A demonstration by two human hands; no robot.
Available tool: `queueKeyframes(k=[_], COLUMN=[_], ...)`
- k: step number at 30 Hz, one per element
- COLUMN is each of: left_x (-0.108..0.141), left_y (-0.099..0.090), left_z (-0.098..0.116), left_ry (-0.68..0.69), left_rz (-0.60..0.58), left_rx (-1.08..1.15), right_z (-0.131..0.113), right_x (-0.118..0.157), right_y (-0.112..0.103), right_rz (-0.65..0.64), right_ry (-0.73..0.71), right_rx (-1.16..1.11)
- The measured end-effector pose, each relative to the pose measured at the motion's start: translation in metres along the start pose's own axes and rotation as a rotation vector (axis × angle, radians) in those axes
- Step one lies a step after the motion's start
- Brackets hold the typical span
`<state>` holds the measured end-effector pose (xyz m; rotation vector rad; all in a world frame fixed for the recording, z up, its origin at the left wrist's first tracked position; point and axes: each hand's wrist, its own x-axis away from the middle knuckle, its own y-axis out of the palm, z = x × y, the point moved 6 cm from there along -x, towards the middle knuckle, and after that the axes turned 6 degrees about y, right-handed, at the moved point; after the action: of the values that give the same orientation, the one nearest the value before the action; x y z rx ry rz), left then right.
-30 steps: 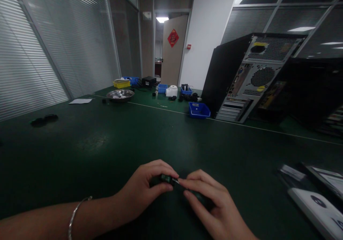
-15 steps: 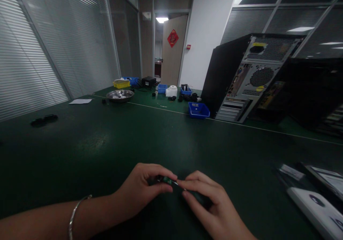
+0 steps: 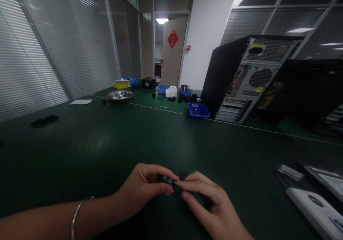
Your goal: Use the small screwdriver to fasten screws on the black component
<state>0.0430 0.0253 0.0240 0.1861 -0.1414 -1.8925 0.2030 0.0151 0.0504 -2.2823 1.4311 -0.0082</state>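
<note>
Steadying a small green part (image 3: 167,180), the left hand (image 3: 136,188) pinches it between thumb and forefinger, clear of the worktop (image 3: 147,136) as far as the view shows. Opposite, the right hand (image 3: 222,204) closes its fingertips around a slim metal piece (image 3: 175,183), whose bright end points at the near end of the part. Whether that end goes in, merely touches or stops just short is too small to tell, and the rest of it is hidden by the fingers. The two hands almost meet at the forefingers.

The step in hand looks like close work at one end of the part. Any further move from here probably calls for a firm left pinch and small, well-aligned motions from the right, since a part this little could twist or slip.

Compared with a second ago, the part shows a clearer green face, as though turned slightly, and the left thumb sits a little lower. The right hand keeps nearly the same pose. Beyond the hands, the blue tray (image 3: 198,111) and computer case (image 3: 230,79) stay put, as does the white box (image 3: 314,207) off to the right.
</note>
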Motion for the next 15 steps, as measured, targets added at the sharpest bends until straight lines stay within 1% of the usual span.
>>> queueKeyframes(k=[6, 12, 15], left_x=[-0.0001, 0.0012, -0.0012], left_y=[-0.0014, 0.0, -0.0021], left_z=[0.0008, 0.0, 0.0028], left_ry=[0.022, 0.01, 0.044], left_rz=[0.016, -0.04, -0.054], left_rx=[-0.015, -0.108, -0.112], right_z=[-0.002, -0.0012, 0.0008], right_x=[0.0017, 0.004, 0.0019], right_y=[0.0, 0.0009, -0.0014], right_rz=[0.017, -0.022, -0.02], right_ry=[-0.037, -0.027, -0.011], right_rx=[0.042, 0.083, 0.061])
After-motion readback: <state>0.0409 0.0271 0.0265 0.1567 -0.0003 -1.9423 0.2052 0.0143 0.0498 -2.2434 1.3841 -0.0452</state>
